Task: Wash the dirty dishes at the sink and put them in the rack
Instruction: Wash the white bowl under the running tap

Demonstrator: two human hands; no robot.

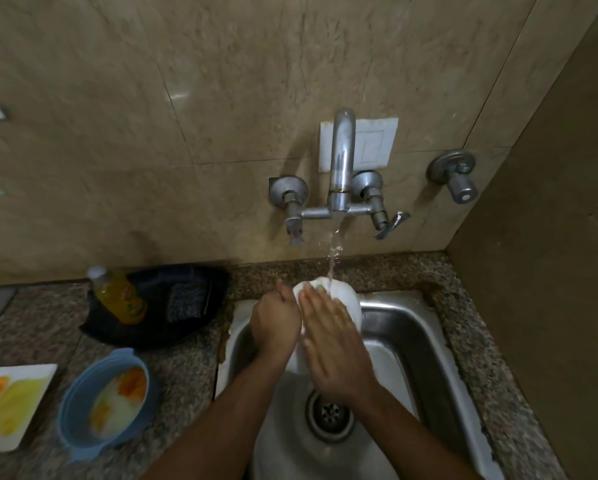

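Note:
A white dish (346, 299) is held on edge over the steel sink (411, 337), right under the running stream from the tap (340, 168). My left hand (275, 323) grips its left rim with curled fingers. My right hand (335, 344) lies flat against its face, fingers straight. Most of the dish is hidden behind my hands. A blue bowl (82, 414) with orange and white food remains and a white square plate (41, 372) smeared yellow and orange stand on the counter at the left.
A yellow soap bottle (120, 297) and a dark scrubber (186, 301) lie in a black tray (145, 337) behind the bowl. The sink drain (330, 414) is open below my wrists. Granite counter surrounds the sink; a wall closes the right side.

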